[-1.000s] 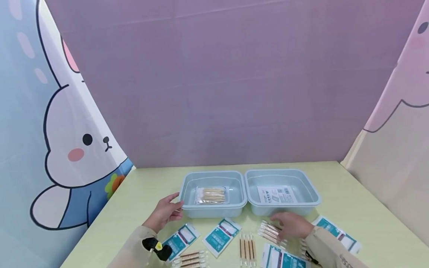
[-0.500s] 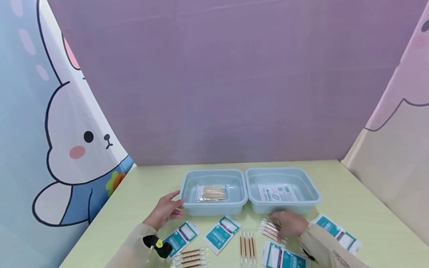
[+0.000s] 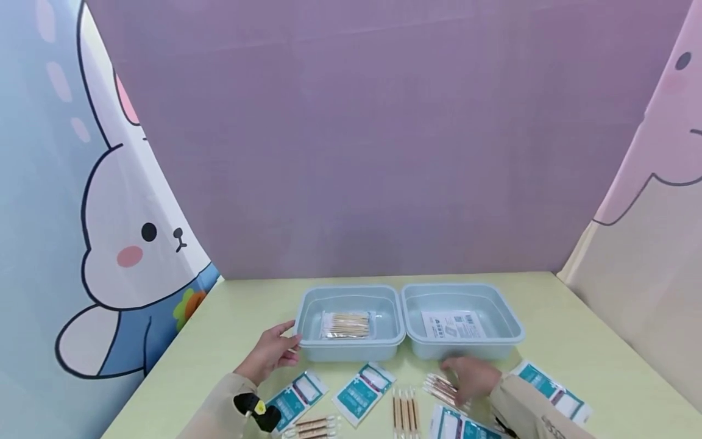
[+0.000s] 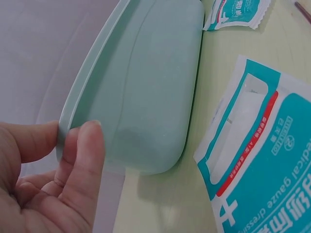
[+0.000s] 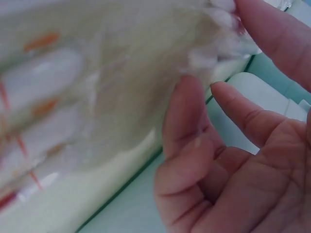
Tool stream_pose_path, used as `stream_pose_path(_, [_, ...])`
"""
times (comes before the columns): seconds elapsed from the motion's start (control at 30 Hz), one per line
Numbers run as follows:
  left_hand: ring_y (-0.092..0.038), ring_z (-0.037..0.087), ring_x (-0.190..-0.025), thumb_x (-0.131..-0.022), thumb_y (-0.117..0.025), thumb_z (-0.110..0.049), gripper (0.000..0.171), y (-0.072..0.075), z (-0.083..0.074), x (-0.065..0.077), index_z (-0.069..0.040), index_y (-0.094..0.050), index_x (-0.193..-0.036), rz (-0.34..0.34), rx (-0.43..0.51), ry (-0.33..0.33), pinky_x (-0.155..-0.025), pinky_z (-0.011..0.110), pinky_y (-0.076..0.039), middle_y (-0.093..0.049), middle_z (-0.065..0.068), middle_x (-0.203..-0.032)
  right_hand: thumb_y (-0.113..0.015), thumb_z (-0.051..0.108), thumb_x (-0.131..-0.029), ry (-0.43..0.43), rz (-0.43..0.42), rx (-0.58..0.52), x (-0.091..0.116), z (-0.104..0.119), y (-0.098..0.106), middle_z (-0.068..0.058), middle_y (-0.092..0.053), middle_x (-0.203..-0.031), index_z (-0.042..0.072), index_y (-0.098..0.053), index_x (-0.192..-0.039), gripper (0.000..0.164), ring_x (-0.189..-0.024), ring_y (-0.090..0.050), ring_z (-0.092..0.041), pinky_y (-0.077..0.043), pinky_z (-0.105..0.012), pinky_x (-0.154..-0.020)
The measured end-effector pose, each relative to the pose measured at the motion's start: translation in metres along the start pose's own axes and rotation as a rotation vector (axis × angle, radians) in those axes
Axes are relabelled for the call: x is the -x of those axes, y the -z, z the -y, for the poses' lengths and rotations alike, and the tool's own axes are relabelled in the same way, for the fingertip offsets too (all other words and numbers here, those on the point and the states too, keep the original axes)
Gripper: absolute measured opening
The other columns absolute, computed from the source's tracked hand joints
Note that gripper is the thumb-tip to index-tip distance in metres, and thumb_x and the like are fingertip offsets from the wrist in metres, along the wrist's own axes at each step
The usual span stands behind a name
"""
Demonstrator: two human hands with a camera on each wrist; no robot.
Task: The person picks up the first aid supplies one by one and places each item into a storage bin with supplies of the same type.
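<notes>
My left hand (image 3: pixel 269 355) pinches the left rim of a light blue plastic basin (image 3: pixel 351 350) between thumb and fingers. In the left wrist view, a gauze dressing packet (image 4: pixel 262 145) lies beside that basin (image 4: pixel 150 92). A clear bag of wooden cotton swabs (image 3: pixel 347 325) rests inside it. My right hand (image 3: pixel 476 379) is down at the table, its curled fingers pinching a clear pack of brown-stemmed cotton swabs (image 3: pixel 439 389). In the right wrist view, white swab tips (image 5: pixel 223 29) show at the right hand's fingertips (image 5: pixel 187 92).
A second light blue basin (image 3: pixel 463 350) adjoins the first on the right, with a printed sheet (image 3: pixel 452 324) inside. In front lie gauze packets (image 3: pixel 364 394), (image 3: pixel 554 390) and more swab packs (image 3: pixel 406 414), (image 3: pixel 312 428). A purple partition (image 3: pixel 384 152) stands behind the table.
The head view has shifted slightly. Both hands stay where they were, the left at the basin rim and the right at the swab pack.
</notes>
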State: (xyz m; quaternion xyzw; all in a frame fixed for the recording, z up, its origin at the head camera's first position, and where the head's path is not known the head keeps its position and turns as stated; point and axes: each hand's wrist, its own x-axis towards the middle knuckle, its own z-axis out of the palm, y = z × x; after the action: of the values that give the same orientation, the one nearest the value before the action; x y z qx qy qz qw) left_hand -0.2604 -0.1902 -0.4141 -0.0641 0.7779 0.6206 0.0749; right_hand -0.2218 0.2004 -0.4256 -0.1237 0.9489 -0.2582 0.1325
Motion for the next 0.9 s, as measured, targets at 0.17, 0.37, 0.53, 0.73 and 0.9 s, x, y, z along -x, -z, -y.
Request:
stream_pose_path(0.17, [-0.059, 0.017, -0.06, -0.098, -0.054, -0.011, 0.054, -0.001, 0.0, 0.001, 0.001, -0.032, -0.146, -0.006, 0.002, 0.019, -0.056, 0.027, -0.055, -0.06, 0.016, -0.086, -0.082, -0.007, -0.057, -0.057, 0.031, -0.003, -0.003, 0.001, -0.002, -0.009, -0.063, -0.101, 0.001, -0.062, -0.11, 0.058, -0.084, -0.055, -0.025, -0.051, -0.04, -0.072])
stream_pose_path(0.37, [-0.059, 0.017, -0.061, -0.099, -0.053, -0.011, 0.054, -0.001, -0.002, 0.001, 0.001, -0.031, -0.146, -0.003, -0.004, 0.026, -0.057, 0.027, -0.055, -0.06, 0.016, -0.086, -0.083, -0.004, -0.059, -0.073, 0.068, 0.031, -0.004, 0.004, -0.001, -0.002, -0.057, -0.086, 0.005, -0.061, -0.101, 0.048, -0.076, -0.05, -0.02, -0.048, -0.036, -0.068])
stream_pose_path(0.53, [-0.059, 0.018, -0.063, -0.098, -0.054, -0.012, 0.054, 0.001, 0.0, 0.0, 0.0, -0.031, -0.147, 0.003, -0.003, 0.024, -0.059, 0.028, -0.055, -0.06, 0.017, -0.088, -0.082, -0.002, -0.062, -0.061, 0.027, 0.081, 0.0, 0.004, 0.001, -0.001, -0.052, -0.073, 0.011, -0.061, -0.085, 0.034, -0.068, -0.047, -0.018, -0.042, -0.032, -0.06])
stream_pose_path(0.73, [-0.059, 0.018, -0.065, -0.099, -0.053, -0.012, 0.055, 0.005, 0.006, -0.001, -0.003, -0.03, -0.148, 0.037, 0.008, 0.048, -0.061, 0.028, -0.055, -0.06, 0.017, -0.09, -0.078, -0.004, -0.065, 0.038, -0.002, 0.022, 0.005, 0.0, 0.002, 0.0, -0.053, -0.064, 0.012, -0.062, -0.08, 0.027, -0.057, -0.05, -0.017, -0.044, -0.03, -0.053])
stream_pose_path(0.9, [-0.06, 0.019, -0.065, -0.099, -0.053, -0.013, 0.055, 0.005, 0.005, -0.003, -0.005, -0.03, -0.149, 0.061, 0.029, 0.031, -0.062, 0.028, -0.055, -0.06, 0.017, -0.091, -0.073, -0.01, -0.07, 0.199, 0.004, -0.097, 0.006, -0.004, 0.01, 0.0, -0.055, -0.061, 0.002, -0.064, -0.09, 0.026, -0.047, -0.052, -0.013, -0.045, -0.024, -0.042])
